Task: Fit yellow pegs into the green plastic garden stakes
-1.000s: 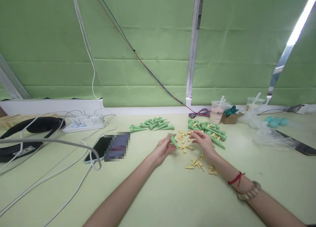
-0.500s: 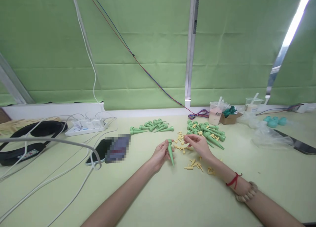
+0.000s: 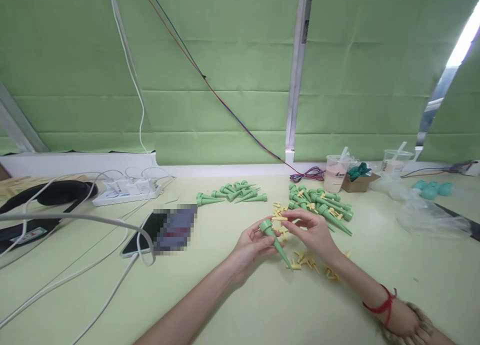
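My left hand (image 3: 249, 247) is closed around a green plastic spike (image 3: 278, 246), its wide capped end up and its point slanting down to the right. Close to that cap, my right hand (image 3: 315, 235) pinches a small yellow plastic valve piece (image 3: 279, 218) between thumb and fingers. I cannot tell whether this piece touches the spike. More yellow pieces (image 3: 308, 261) lie loose on the table below my right hand, and others are partly hidden behind both hands. A heap of green spikes (image 3: 326, 205), with yellow pieces among them, lies just beyond my right hand.
Another group of green spikes (image 3: 232, 191) lies at the back centre. Left are a phone (image 3: 144, 232), white cables and a power strip (image 3: 127, 190). Drink cups (image 3: 335, 174), a small cardboard box (image 3: 358, 183), clear plastic bags (image 3: 423, 212) and turquoise round pieces (image 3: 431, 189) stand right.
My right hand has come up to the spike's cap with a yellow piece in its fingers. The left hand has shifted slightly right, tilting the spike more. The view has moved a little.
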Available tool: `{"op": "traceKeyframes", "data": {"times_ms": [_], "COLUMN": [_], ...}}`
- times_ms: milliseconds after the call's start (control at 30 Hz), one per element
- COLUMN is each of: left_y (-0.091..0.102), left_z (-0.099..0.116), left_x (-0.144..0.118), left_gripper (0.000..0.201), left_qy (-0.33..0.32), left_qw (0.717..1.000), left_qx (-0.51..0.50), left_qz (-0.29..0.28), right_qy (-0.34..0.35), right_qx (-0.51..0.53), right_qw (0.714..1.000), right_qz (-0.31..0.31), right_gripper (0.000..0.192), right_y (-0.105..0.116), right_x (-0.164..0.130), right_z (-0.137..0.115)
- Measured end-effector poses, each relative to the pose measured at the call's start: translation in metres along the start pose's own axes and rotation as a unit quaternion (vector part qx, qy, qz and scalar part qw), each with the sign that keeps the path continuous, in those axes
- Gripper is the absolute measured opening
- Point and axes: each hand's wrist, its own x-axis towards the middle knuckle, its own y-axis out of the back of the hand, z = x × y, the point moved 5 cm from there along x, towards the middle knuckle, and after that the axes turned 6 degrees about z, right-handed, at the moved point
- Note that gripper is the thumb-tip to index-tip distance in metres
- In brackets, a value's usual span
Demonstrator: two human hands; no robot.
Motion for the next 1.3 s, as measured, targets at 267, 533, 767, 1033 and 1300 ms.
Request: {"op": "traceKeyframes", "data": {"times_ms": [267, 533, 767, 1033, 1300], "left_y": [0.004, 0.008, 0.007, -0.003, -0.002], "left_z": [0.012, 0.015, 0.021, 0.011, 0.01], "left_x": [0.0, 0.002, 0.002, -0.004, -0.002], "left_gripper": [0.07, 0.071, 0.066, 0.066, 0.066], "left_qy": [-0.032, -0.065, -0.082, -0.033, -0.038], "left_qw": [0.999, 0.993, 0.991, 0.997, 0.998], "left_qx": [0.031, 0.097, 0.105, 0.071, 0.048], "left_qz": [0.017, 0.004, 0.014, 0.022, 0.0], "right_qy": [0.09, 0.091, -0.008, -0.152, -0.117], "right_qx": [-0.051, -0.042, 0.0, 0.074, 0.074], "right_qw": [0.994, 0.993, 0.999, 0.982, 0.984], "right_qz": [-0.035, -0.056, -0.04, -0.082, -0.114], "right_gripper": [0.011, 0.01, 0.018, 0.031, 0.024], "right_y": [-0.002, -0.005, 0.002, 0.007, -0.001], "right_x": [-0.001, -0.005, 0.006, 0.013, 0.006], "right_z": [-0.007, -0.011, 0.004, 0.025, 0.018]}}
